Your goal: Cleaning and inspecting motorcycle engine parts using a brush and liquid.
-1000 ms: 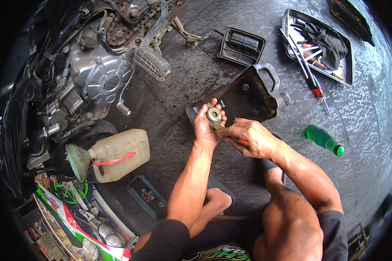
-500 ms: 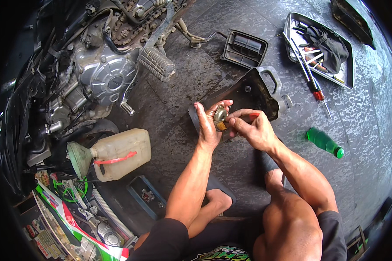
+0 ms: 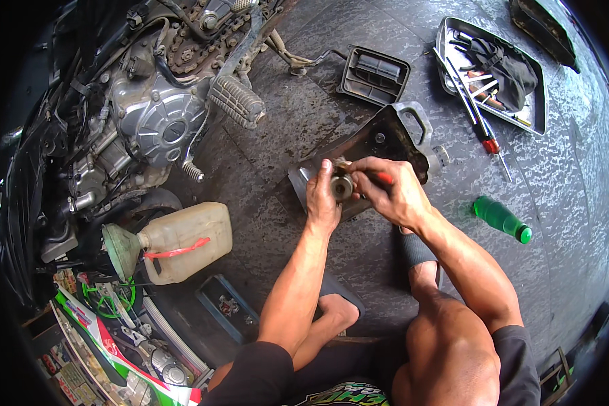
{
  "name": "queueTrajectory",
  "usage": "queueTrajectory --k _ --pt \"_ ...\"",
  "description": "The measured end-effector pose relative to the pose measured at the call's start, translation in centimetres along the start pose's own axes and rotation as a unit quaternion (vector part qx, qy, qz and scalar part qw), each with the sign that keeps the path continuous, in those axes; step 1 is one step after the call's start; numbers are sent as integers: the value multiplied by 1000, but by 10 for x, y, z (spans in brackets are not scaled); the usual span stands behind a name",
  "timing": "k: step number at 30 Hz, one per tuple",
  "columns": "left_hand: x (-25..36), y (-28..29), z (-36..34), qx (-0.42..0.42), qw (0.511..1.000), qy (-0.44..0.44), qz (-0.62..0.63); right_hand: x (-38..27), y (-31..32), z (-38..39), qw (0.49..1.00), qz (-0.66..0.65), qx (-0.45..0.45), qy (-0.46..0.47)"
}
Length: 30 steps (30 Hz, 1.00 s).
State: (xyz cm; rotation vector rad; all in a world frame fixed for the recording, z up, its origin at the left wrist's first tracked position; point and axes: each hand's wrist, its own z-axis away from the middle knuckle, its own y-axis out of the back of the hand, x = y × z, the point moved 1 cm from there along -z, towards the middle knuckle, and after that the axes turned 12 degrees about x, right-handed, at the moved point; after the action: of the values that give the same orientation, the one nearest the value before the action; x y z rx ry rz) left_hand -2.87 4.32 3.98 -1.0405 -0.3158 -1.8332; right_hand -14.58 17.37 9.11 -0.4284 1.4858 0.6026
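In front of me, my left hand [image 3: 323,201] is closed round a small metal part [image 3: 342,188] with a round, hollow-looking face turned up. My right hand [image 3: 400,197] pinches a slim tool with a red handle [image 3: 385,177], its fingers close against the upper side of the part. The tool's tip is hidden between the fingers. Both hands are above a cut-open dark jug [image 3: 413,159] with a grey handle, which lies on the floor and has dirty residue inside.
A motorcycle engine [image 3: 159,122] with its footpeg [image 3: 237,101] stands at left. Nearby are a whitish jug [image 3: 189,240] with a funnel [image 3: 120,250], a black rectangular cover [image 3: 375,73], a tool tray [image 3: 543,111], a red-handled screwdriver [image 3: 491,146] and a green bottle [image 3: 502,218].
The metal part has been turned over in my left hand, so its round hollow face now shows. My right hand has moved slightly left and up against it.
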Motion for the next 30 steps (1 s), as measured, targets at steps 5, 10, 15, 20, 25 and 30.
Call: queueTrajectory --k 5,10,15,20,25,30 --pt "-3 1 -3 100 994 1 37 5 -2 17 978 97 -11 187" --pt "-13 0 -2 87 993 32 72 6 -5 40 980 142 -4 135" --pt "-13 1 -5 102 986 45 124 5 -8 45 993 92 -35 66" --pt "-13 4 -6 69 997 4 17 10 -9 32 996 71 15 54" --pt "1 7 -14 116 927 -155 -321 24 15 -3 981 191 -8 -13" --pt "9 4 -10 102 733 -212 -638 36 22 -19 895 431 -110 -16"
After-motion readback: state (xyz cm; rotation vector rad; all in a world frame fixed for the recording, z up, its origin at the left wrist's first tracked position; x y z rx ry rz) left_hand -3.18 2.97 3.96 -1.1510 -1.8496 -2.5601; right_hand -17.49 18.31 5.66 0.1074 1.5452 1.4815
